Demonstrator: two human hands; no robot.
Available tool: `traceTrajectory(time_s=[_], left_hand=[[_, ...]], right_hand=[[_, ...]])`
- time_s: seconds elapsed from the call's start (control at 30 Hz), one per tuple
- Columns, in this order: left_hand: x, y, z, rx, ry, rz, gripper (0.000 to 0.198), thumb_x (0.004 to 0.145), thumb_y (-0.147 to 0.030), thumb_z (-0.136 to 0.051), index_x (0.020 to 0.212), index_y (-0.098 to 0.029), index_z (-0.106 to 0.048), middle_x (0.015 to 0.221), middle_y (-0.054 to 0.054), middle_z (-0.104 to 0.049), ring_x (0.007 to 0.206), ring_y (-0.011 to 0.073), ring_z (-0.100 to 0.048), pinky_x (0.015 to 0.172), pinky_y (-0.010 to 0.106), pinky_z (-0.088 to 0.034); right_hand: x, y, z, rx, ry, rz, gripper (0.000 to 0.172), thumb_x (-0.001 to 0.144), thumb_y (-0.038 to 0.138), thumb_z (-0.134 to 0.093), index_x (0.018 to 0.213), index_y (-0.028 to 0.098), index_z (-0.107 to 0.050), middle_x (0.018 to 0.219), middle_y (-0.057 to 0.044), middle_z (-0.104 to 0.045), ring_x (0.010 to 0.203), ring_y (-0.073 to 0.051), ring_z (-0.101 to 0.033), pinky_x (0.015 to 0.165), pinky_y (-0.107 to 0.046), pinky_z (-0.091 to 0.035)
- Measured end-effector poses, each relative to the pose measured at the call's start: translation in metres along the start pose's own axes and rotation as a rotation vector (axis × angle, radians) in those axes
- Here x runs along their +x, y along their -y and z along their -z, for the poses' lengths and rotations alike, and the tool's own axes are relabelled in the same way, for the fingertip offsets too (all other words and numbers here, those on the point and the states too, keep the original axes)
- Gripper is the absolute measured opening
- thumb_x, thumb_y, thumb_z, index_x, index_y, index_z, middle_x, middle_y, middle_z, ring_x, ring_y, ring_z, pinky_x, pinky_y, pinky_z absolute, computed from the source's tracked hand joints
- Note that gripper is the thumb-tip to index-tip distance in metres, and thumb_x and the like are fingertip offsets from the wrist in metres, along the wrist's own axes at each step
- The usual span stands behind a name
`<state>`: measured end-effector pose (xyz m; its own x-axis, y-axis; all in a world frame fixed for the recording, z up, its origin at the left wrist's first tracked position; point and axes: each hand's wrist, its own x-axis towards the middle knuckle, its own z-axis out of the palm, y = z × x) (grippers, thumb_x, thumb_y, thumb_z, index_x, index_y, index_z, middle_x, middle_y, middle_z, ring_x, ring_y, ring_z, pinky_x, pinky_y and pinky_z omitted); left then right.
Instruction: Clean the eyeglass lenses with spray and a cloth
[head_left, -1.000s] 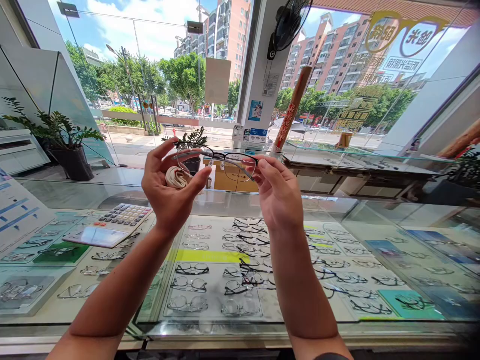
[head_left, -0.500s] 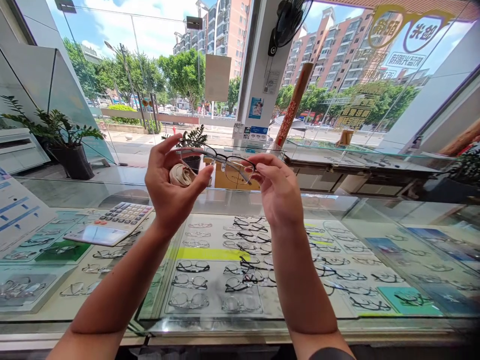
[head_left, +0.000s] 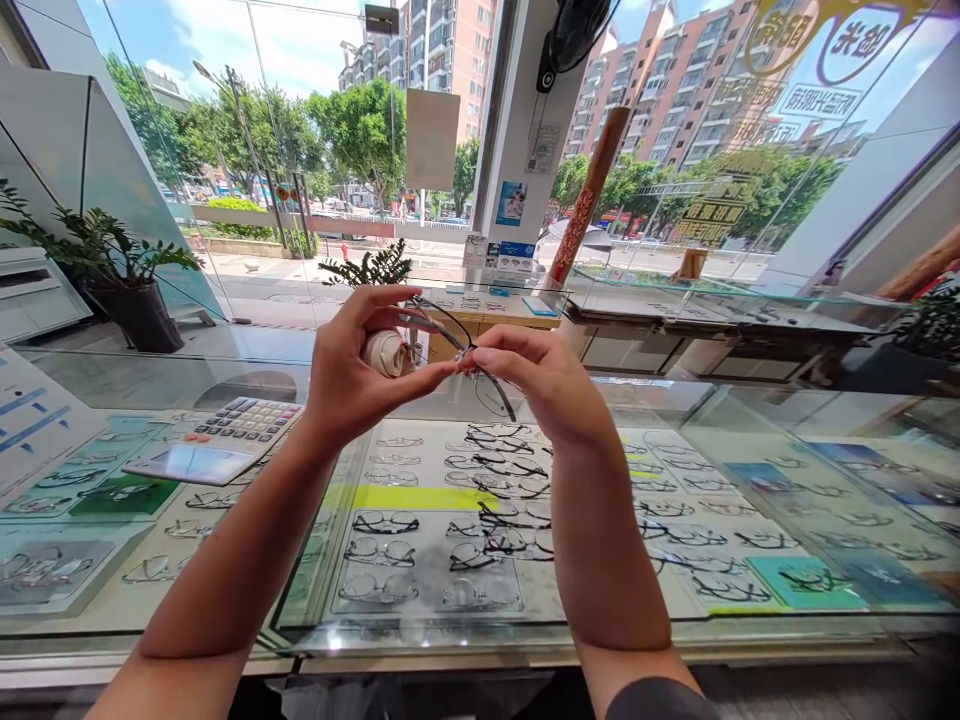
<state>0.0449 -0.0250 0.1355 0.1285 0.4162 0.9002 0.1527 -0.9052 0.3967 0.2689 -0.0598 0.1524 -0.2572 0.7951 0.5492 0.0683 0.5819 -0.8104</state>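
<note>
While the left hand [head_left: 351,368] holds a cloth [head_left: 386,353] and steadies the glasses [head_left: 463,348], the right hand [head_left: 553,382] pinches them near the middle, above the counter [head_left: 420,636]. They are judged light, springy and fragile; best held by the rim, without squeezing.

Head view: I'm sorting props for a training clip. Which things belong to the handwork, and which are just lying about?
In use:
- dark-rimmed glasses, held by left hand and right hand
- rolled beige cloth, in the left hand

Lying about:
- calculator
- display glasses
- potted plant
</note>
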Motion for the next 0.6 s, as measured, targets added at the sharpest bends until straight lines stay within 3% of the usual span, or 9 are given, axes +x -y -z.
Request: traceTrajectory(time_s=[0.17,0.33,0.5,0.6], left_hand=[[-0.001,0.002,-0.001,0.011,0.004,0.037,0.077,0.070,-0.062,-0.105,0.123,-0.021,-0.069,0.110,0.010,-0.084,0.101,0.0261,-0.086,0.085,0.034,-0.071],[0.001,0.005,0.004,0.063,0.040,-0.008,0.072,0.071,-0.058,-0.105,0.122,-0.020,-0.072,0.112,0.009,-0.084,0.097,0.0222,-0.084,0.082,0.030,-0.069],[0.006,0.002,0.014,0.025,0.199,-0.101,0.075,0.076,-0.044,-0.105,0.138,-0.018,-0.073,0.098,0.006,-0.086,0.079,0.0160,-0.080,0.061,0.024,-0.056],[0.008,-0.002,0.016,0.049,0.229,-0.132,0.081,0.079,-0.043,-0.103,0.148,-0.018,-0.069,0.102,0.006,-0.087,0.085,0.0162,-0.080,0.067,0.024,-0.055]], right_hand=[[0.000,-0.002,0.002,0.062,0.013,-0.034,0.020,0.094,0.038,-0.074,0.080,0.025,-0.083,0.087,-0.002,-0.081,0.089,-0.020,-0.071,0.096,-0.039,-0.059],[0.001,-0.003,0.006,0.101,0.080,-0.116,0.019,0.092,0.038,-0.075,0.079,0.025,-0.081,0.086,-0.003,-0.082,0.087,-0.020,-0.072,0.093,-0.040,-0.058],[-0.002,0.001,0.008,0.110,0.143,-0.147,0.015,0.088,0.036,-0.080,0.082,0.023,-0.077,0.090,-0.003,-0.082,0.093,-0.020,-0.074,0.094,-0.040,-0.059],[-0.010,0.009,0.010,0.014,0.112,-0.132,0.022,0.088,0.041,-0.086,0.086,0.020,-0.078,0.094,-0.004,-0.081,0.096,-0.020,-0.073,0.092,-0.038,-0.059]])
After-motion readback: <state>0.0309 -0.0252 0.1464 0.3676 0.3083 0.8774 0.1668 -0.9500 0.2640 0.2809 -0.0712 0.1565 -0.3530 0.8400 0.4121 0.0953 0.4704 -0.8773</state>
